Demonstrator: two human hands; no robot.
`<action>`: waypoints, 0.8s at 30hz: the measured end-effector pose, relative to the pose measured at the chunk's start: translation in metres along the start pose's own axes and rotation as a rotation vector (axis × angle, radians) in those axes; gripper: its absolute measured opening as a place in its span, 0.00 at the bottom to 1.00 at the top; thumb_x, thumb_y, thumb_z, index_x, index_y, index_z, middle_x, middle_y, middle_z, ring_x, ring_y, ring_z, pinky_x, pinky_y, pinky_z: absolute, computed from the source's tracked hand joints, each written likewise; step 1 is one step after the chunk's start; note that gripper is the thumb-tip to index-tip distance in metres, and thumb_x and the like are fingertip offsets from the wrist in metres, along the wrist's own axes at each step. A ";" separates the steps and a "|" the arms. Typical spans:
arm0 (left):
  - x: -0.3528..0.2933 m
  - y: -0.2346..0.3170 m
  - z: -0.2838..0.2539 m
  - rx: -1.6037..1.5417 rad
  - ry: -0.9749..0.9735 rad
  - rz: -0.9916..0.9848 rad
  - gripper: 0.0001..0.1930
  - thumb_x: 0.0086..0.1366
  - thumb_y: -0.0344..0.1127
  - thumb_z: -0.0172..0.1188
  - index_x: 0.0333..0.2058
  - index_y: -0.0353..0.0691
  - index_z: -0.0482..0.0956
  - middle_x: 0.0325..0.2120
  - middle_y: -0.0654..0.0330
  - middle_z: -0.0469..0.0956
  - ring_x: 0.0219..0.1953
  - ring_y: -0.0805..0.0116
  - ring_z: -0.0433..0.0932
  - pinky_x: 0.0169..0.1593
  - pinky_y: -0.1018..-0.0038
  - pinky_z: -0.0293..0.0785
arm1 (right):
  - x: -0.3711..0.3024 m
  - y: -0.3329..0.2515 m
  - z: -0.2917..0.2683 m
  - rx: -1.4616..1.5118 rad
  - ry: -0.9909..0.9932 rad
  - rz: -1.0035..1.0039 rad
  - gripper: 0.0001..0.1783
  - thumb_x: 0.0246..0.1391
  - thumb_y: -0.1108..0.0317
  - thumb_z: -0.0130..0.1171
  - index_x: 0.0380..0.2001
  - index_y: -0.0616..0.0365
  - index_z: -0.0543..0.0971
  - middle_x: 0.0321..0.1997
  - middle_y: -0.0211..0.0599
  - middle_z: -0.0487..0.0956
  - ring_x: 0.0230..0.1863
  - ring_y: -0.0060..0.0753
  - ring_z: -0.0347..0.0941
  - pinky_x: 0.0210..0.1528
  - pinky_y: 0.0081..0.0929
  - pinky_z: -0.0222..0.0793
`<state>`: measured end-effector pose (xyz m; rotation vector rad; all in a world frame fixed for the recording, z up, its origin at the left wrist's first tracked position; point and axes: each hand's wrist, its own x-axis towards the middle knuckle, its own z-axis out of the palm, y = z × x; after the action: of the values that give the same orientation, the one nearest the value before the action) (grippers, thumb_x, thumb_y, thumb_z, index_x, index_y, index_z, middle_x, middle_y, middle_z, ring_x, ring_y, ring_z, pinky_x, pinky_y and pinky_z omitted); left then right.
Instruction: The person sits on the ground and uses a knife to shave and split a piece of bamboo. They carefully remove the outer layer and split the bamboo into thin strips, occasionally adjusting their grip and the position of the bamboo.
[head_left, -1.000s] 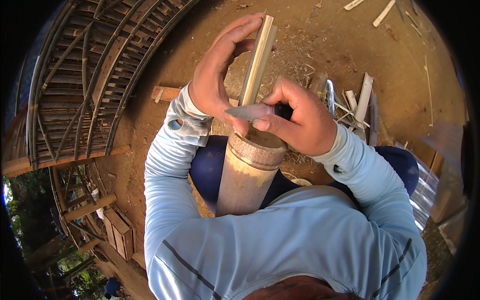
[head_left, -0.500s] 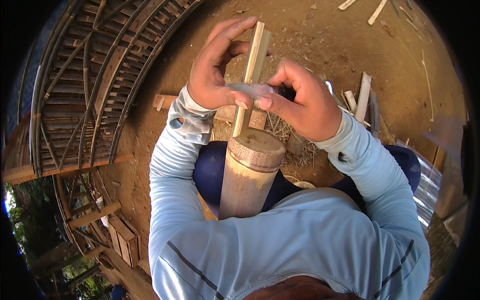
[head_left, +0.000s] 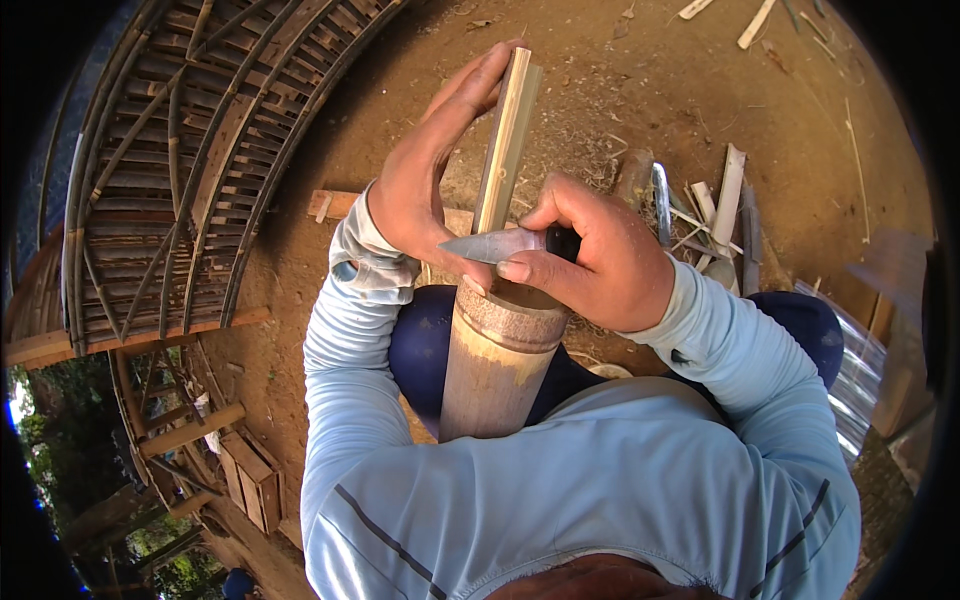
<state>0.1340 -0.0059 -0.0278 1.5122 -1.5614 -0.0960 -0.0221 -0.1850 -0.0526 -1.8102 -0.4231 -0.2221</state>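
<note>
A thick bamboo tube [head_left: 503,365] leans up from my lap, with a narrow upright bamboo strip [head_left: 505,140] rising from its far rim. My left hand [head_left: 425,180] braces the strip from the left, its fingers long behind the upper end and its thumb down by the tube's rim. My right hand [head_left: 610,255] grips the dark handle of a short knife [head_left: 495,245]. The blade points left and crosses the strip's base just above the rim, with its tip beside my left thumb. The fingertips behind the strip are partly hidden.
A slatted bamboo structure [head_left: 170,160] curves along the left, with a wooden box [head_left: 250,480] below it. Split bamboo pieces [head_left: 728,195] and a shiny metal blade-like piece [head_left: 661,203] lie on the dirt floor at right. A board [head_left: 335,204] lies beyond my left wrist.
The knife and my right hand have slid down the strip toward the tube's rim. My left hand has come lower, with its fingers straighter and less curled around the strip.
</note>
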 end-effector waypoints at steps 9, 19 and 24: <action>-0.001 -0.015 0.007 -0.244 0.127 -0.055 0.73 0.30 0.59 0.85 0.70 0.26 0.55 0.70 0.42 0.56 0.72 0.50 0.57 0.74 0.57 0.50 | 0.012 0.001 -0.009 -0.050 0.049 -0.036 0.21 0.57 0.55 0.69 0.36 0.62 0.74 0.29 0.44 0.80 0.28 0.43 0.78 0.29 0.34 0.70; 0.003 -0.017 0.003 -0.327 0.184 -0.115 0.62 0.34 0.48 0.84 0.66 0.27 0.62 0.66 0.47 0.63 0.69 0.55 0.63 0.73 0.60 0.51 | 0.026 0.001 -0.020 -0.049 0.065 -0.020 0.20 0.58 0.55 0.68 0.36 0.61 0.74 0.28 0.42 0.78 0.27 0.35 0.75 0.30 0.32 0.69; 0.007 -0.016 0.001 -0.328 0.220 -0.126 0.55 0.38 0.44 0.83 0.64 0.29 0.66 0.61 0.48 0.70 0.66 0.57 0.67 0.72 0.61 0.53 | 0.032 0.012 -0.021 -0.032 0.109 -0.063 0.20 0.59 0.54 0.68 0.36 0.61 0.75 0.27 0.39 0.77 0.26 0.28 0.72 0.28 0.28 0.67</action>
<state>0.1466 -0.0165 -0.0344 1.3112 -1.2095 -0.2375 0.0130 -0.2025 -0.0459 -1.8078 -0.4017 -0.3719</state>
